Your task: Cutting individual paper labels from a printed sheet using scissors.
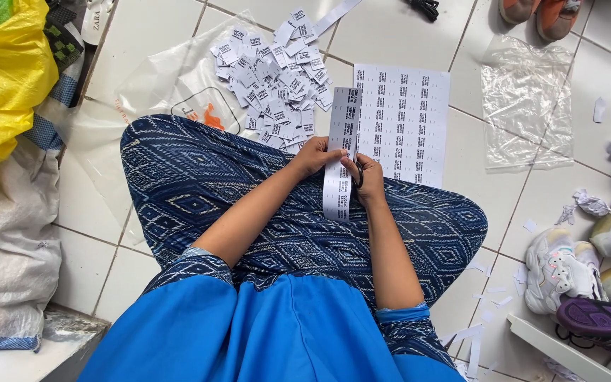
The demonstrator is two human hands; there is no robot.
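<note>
White-tiled floor (143,32), grey grout lines, is seen from above; a person is seated cross-legged on it in patterned blue trousers (199,191).

Item 1. Left hand (314,154): fingers are closed in a pinch on the left edge of a narrow paper strip (336,191) printed with a column of labels.

Item 2. Right hand (369,180): fingers are curled together through the handles of dark scissors (358,173), whose blades are set against the strip's right edge; whether the blades are open cannot be told.

Item 3. The strip is held upright over the lap, between both hands, its top overlapping the uncut label sheet (408,124) laid flat on the tiles just beyond.

Item 4. Pile of cut labels (270,78), heaped on clear plastic to the left of the sheet.

Item 5. Clear plastic bag (525,102), right; shoes (560,269) and paper offcuts, far right; yellow bag (5,78), far left.

Handling note: a clean cut is judged best obtained when the strip is kept taut near the blades, the blank gap between two labels is followed, and the pinch is shifted down after each snip.
</note>
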